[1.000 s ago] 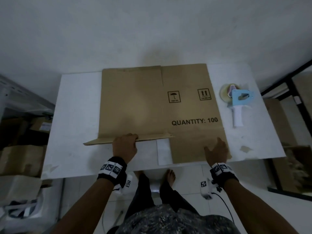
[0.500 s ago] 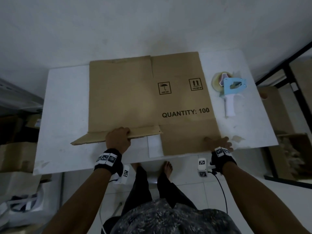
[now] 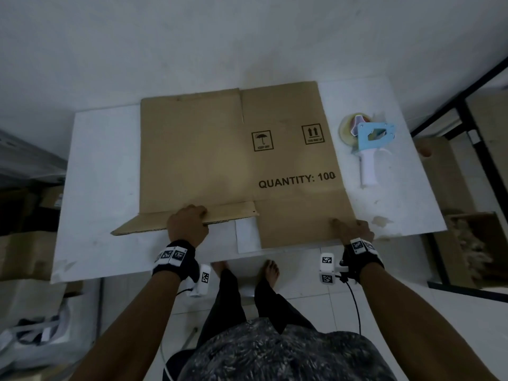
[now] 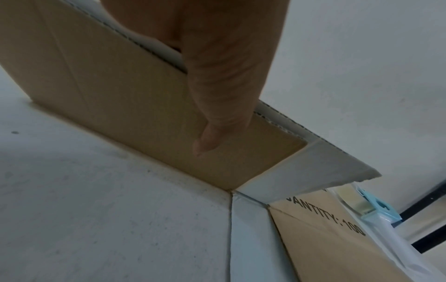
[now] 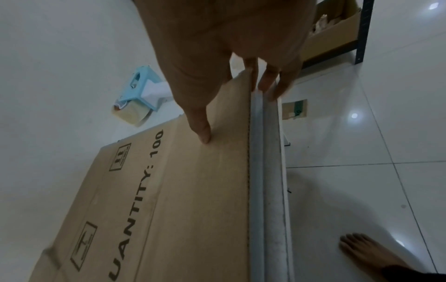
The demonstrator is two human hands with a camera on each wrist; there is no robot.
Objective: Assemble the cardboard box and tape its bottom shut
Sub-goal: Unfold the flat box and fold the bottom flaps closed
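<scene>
Cardboard box (image 3: 236, 160), flattened, brown, printed "QUANTITY: 100"; lies flat on white worktop (image 3: 101, 171), near edge at worktop front. Tape dispenser (image 3: 368, 144), blue and white, lies just right of box, apart. Head view: left hand (image 3: 188, 225) grips raised near-left flap (image 3: 192, 218), fingers curled over its edge. Left wrist view adds thumb (image 4: 217, 106) pressed on flap underside. Right wrist view alone shows right hand (image 5: 229, 63) pinching box's near-right edge, thumb on top, fingers beneath.
</scene>
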